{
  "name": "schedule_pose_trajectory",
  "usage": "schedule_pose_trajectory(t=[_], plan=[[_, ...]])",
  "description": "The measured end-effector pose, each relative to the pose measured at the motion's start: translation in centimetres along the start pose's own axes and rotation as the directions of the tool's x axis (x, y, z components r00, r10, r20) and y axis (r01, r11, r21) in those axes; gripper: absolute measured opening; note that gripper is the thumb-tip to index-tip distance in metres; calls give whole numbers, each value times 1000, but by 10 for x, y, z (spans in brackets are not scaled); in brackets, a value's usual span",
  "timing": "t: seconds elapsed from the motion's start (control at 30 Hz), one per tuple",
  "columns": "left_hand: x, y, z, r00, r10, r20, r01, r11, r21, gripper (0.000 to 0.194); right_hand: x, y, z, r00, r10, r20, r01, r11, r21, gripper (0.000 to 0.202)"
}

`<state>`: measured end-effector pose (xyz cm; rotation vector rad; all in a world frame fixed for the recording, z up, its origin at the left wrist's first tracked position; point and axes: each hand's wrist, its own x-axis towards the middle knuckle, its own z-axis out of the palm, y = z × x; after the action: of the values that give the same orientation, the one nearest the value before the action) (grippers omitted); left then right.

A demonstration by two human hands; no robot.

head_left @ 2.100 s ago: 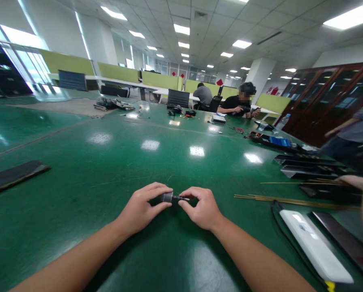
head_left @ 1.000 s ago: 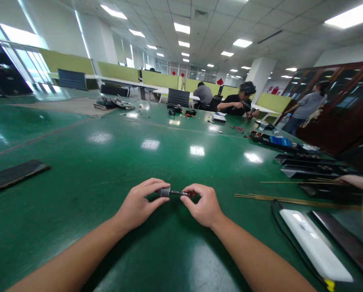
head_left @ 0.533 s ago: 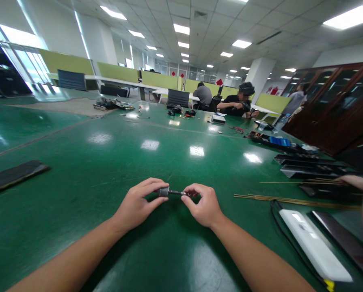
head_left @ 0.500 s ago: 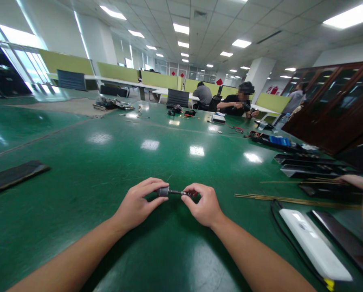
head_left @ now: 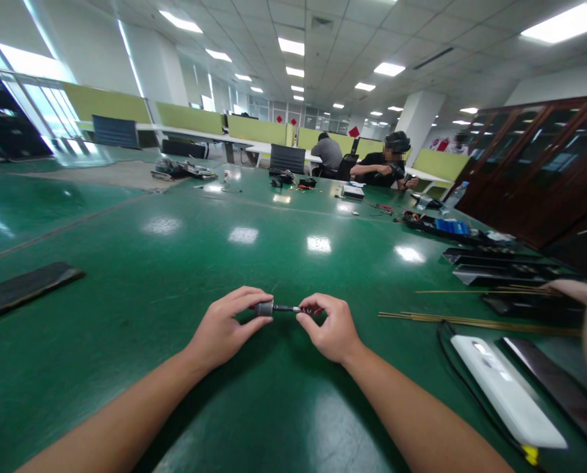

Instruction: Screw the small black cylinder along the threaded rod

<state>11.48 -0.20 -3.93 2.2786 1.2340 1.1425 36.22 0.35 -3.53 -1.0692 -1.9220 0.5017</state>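
Observation:
Between thumb and fingers, my left hand (head_left: 224, 328) grips the dark grey cylindrical end of a small tool (head_left: 264, 308). The tool's thin black shaft (head_left: 284, 309) points right, level above the green table (head_left: 175, 387). At the shaft's right end, my right hand (head_left: 331, 328) pinches a small metallic piece (head_left: 303, 310). That piece is mostly covered by the fingers, so its shape and whether it is joined to the shaft cannot be made out.
Right of my hands are thin brass-coloured rods (head_left: 431, 319), a white device (head_left: 505, 387) with a black cable, and black trays (head_left: 500, 274). Another person's hand (head_left: 574, 292) holds rods there. A dark strip (head_left: 22, 289) lies left. A person (head_left: 385, 164) sits across the table.
My right hand has shifted very slightly to the right, showing a little more of the shaft's metal tip. My left hand keeps its grip. The other person's rods have shifted slightly left.

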Motion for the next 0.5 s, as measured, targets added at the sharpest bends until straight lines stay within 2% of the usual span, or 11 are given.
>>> schedule_pose_trajectory(t=[0.23, 0.33, 0.43, 0.5], plan=[[1, -1, 0, 1000, 2, -2, -2, 1000, -21, 30, 0, 1, -1, 1000, 0, -4, 0, 1000, -4, 8], [2, -2, 0, 999, -12, -52, 12, 1000, 4, 29, 2, 6, -2, 1000, 23, -6, -22, 999, 37, 8], [6, -5, -3, 974, -140, -179, 144, 990, 6, 34, 6, 17, -4, 991, 129, -19, -121, 965, 233, 11], [10, -11, -8, 921, -307, -238, 283, 950, -132, 42, 9, 23, -6, 979, 201, -18, -180, 909, 377, 18]])
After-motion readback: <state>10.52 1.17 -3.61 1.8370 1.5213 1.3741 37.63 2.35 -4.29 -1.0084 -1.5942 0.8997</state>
